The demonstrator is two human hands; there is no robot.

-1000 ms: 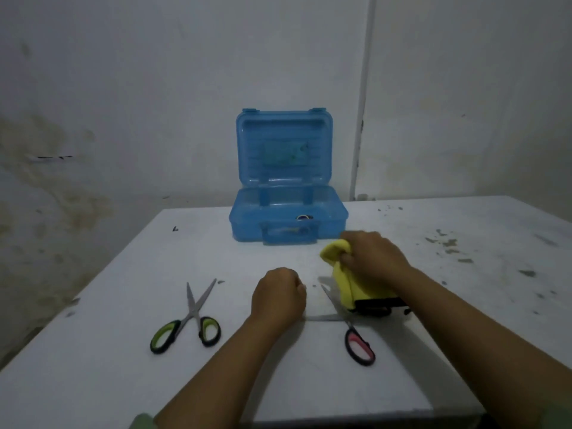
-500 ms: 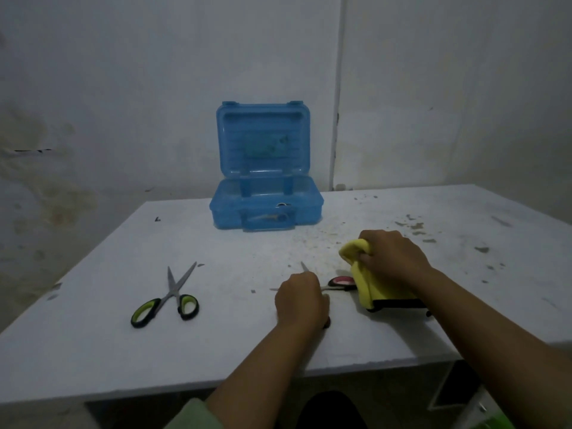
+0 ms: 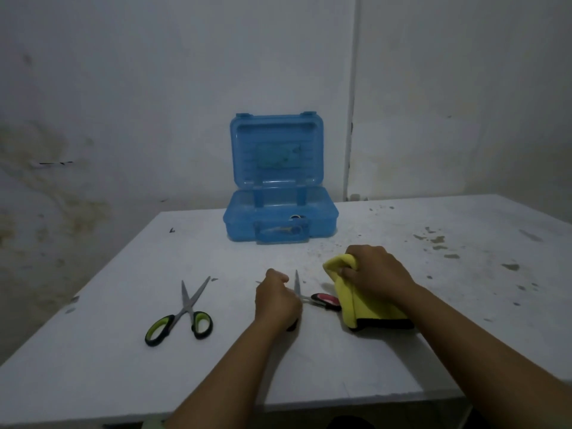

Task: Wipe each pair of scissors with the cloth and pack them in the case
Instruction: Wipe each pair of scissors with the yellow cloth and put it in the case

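A white table (image 3: 402, 351) fills the near scene, its far right part flecked with dark debris. At its far middle stands the blue plastic case (image 3: 280, 222), lid raised upright; something dark and round shows through its front wall, possibly scissors already packed, but it cannot be identified. The yellow cloth (image 3: 349, 301) lies right of centre, bunched at its far end in the closed fingers of the right hand (image 3: 376, 275), and its dark near edge rests on the table. The green-handled scissors (image 3: 182, 314) lie untouched at near left, blades parted and pointing away. The red-handled scissors (image 3: 309, 294) are clamped in the fisted left hand (image 3: 277, 301); a second ago they lay flat on the table with the handle toward the near edge, whereas now the handle points right, just beside the cloth, and one blade is raised upward. From this it is judged that the pair has been picked up and turned for wiping, which has barely begun. The second handle loop and most of the other blade are hidden behind the fist, and the dim light blurs the fine detail.
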